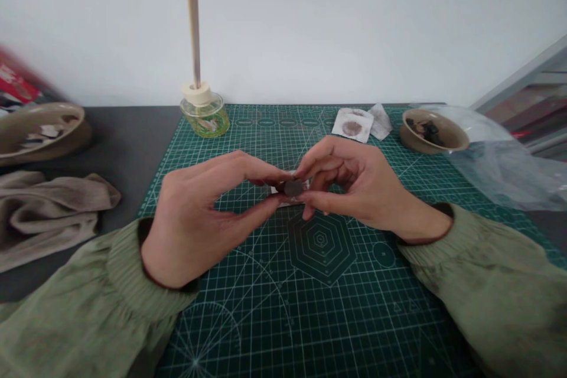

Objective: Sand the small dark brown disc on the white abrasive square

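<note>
My left hand [204, 212] and my right hand [349, 186] meet over the middle of a green cutting mat [319, 307]. Between their fingertips they pinch a small dark round piece [293, 188] with a bit of white wrapper around it. Both hands have thumb and fingers closed on it. Green sleeves cover both wrists.
A glass jar [205, 113] with a tall stick stands at the mat's far left edge. An opened white wrapper [353, 124] and a brown bowl [432, 133] with dark pieces lie far right, beside a clear plastic bag [505, 165]. A beige cloth [48, 212] and another bowl [39, 130] sit left.
</note>
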Tool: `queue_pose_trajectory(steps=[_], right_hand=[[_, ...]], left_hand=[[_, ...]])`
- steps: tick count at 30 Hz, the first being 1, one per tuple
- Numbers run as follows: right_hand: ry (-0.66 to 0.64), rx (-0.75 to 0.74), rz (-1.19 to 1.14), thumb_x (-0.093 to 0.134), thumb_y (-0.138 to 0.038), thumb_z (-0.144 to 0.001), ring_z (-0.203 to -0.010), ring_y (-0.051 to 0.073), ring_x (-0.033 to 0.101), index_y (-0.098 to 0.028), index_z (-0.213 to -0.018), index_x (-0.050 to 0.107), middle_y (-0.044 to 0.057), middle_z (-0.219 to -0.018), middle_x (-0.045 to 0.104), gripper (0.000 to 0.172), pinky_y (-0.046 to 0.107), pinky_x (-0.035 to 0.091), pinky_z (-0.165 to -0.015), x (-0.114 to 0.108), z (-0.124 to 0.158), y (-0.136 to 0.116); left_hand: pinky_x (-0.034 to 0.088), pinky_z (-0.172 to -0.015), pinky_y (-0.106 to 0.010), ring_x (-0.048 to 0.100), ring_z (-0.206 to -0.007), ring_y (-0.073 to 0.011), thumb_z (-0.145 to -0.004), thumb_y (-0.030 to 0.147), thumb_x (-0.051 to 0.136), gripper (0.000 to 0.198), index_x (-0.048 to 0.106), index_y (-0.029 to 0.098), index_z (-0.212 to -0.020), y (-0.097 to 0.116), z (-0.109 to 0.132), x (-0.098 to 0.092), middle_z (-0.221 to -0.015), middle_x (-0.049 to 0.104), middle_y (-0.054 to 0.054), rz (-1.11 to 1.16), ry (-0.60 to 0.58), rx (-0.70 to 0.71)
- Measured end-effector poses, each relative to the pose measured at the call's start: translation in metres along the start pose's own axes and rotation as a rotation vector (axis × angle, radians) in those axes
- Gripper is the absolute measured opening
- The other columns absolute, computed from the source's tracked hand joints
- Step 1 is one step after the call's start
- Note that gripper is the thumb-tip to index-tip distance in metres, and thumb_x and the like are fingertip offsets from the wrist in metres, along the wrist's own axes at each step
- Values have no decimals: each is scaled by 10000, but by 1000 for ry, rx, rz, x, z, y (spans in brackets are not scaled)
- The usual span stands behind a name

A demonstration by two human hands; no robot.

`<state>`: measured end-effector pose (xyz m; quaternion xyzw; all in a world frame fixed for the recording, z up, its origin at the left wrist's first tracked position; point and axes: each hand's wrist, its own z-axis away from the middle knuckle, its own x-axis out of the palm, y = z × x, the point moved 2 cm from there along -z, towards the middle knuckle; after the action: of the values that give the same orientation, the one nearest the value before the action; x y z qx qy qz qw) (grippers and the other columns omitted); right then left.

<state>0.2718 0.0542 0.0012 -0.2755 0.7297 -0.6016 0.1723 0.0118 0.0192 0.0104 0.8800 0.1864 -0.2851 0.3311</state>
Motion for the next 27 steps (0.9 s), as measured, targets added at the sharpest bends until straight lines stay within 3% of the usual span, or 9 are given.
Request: queue_pose_trajectory(steps=[8,19,22,27], right_hand=[[2,-2,41,1188,-222,-898,-757,228,942,-232,-1187,864,0,-936,922,434,294,745,-658,-1,1,-2],[19,15,62,1175,-265,-905,-735,214,934,-248,-1151,841,-17,-933,923,415,291,754,-649,3,1,-7],[8,10,48,1168,-230,-910,-729,210,939,-248,-1147,841,-22,-936,928,404,280,759,-650,3,0,-8],[-4,-6,35,1140,-127,-910,-735,210,954,-260,-1159,844,-35,-953,938,408,261,756,-642,3,1,-10]], left_hand=[[808,-875,-431,953,-969,-246,-1238,525,826,133,916,429,-1256,2,1,-2,-1174,993,65,-45,1,-33],[817,-899,-395,952,-943,-215,-1224,496,877,92,933,446,-1277,2,3,-4,-1186,989,95,-43,12,-19],[817,-924,-410,957,-980,-229,-1231,455,882,77,934,428,-1280,3,2,-4,-1204,990,83,-26,0,-14],[825,-952,-464,960,-1008,-251,-1225,529,863,118,950,475,-1284,3,1,-6,-1202,991,90,-31,0,-33]])
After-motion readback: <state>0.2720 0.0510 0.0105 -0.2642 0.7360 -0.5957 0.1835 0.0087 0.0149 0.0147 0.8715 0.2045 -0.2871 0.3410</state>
